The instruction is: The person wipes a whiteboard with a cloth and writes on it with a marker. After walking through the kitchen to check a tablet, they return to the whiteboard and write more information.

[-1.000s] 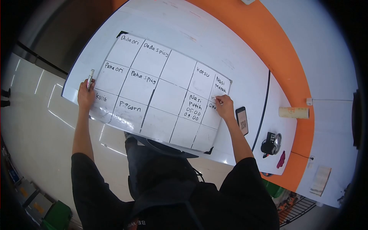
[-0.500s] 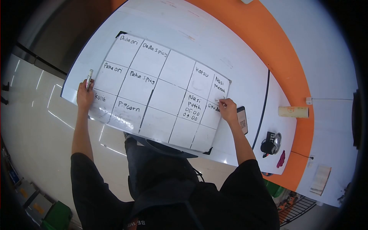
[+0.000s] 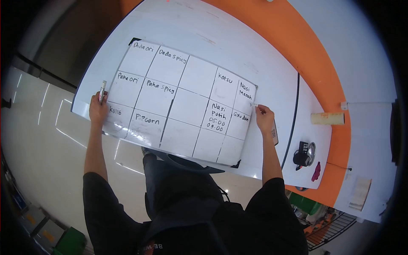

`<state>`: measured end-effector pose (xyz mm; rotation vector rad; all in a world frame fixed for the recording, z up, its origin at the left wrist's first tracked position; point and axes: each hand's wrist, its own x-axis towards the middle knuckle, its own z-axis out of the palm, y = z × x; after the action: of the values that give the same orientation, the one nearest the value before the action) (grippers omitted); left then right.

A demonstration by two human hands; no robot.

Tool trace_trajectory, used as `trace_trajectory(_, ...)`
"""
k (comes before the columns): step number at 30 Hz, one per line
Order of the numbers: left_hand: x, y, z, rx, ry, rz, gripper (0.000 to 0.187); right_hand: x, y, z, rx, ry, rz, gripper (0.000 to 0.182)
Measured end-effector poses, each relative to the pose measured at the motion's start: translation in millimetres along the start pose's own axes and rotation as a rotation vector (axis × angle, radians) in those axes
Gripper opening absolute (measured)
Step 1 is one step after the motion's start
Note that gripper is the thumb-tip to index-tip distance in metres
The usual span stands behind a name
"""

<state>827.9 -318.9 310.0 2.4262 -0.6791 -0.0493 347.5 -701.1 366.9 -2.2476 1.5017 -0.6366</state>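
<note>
A whiteboard (image 3: 187, 140) ruled into boxes lies on the white table, with food names handwritten in black. At its left edge, my left hand (image 3: 98, 109) is closed around a marker (image 3: 103, 90), which points up past the fingers. My right hand (image 3: 264, 119) pinches a small white thing (image 3: 256, 104) at the board's right edge, next to the "Nasi Merah" box. What that thing is, I cannot make out. A small dark mark sits in the box beside it. Partly behind my right wrist lies a phone (image 3: 275, 134).
The white table (image 3: 204, 25) runs behind the board, with a dark seam on the right. Beyond it are a cardboard-coloured roll (image 3: 327, 118), a black device (image 3: 301, 158) beside a round metal item, and a dark pink cloth (image 3: 316, 171). An orange band (image 3: 316, 70) borders the wall.
My right hand has shifted right, from inside the board to its right edge, uncovering "Gyudon" and covering more of the phone. My left hand keeps the marker. The view has shifted slightly.
</note>
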Motion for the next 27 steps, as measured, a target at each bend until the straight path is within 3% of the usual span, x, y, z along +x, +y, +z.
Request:
trace_trajectory(8, 0, 0, -1, 0.026, -0.053, -0.026, 0.02, 17, 9, 31, -0.112, -0.084, -0.012, 0.021)
trace_trajectory(13, -1, -3, 2, 0.016, -0.013, 0.02, 0.02, 12, 9, 30, -0.18, -0.047, -0.104, 0.02)
trace_trajectory(17, -3, 7, -3, 0.012, -0.019, 0.012, 0.02, 11, 4, 40, -0.18, 0.072, -0.041, 0.021)
trace_trajectory(19, -4, 8, -6, 0.015, -0.024, 0.02, 0.02, 3, -4, 32, -0.041, -0.101, 0.017, 0.022)
trace_trajectory(22, -2, 2, -3, 0.021, -0.031, 0.029, 0.02, -18, -36, 19, 0.0, -0.165, 0.041, 0.019)
trace_trajectory(27, -1, 3, -6, 0.007, -0.098, 0.052, 0.032, -88, -83, 27, 0.031, -0.317, -0.181, 0.011)
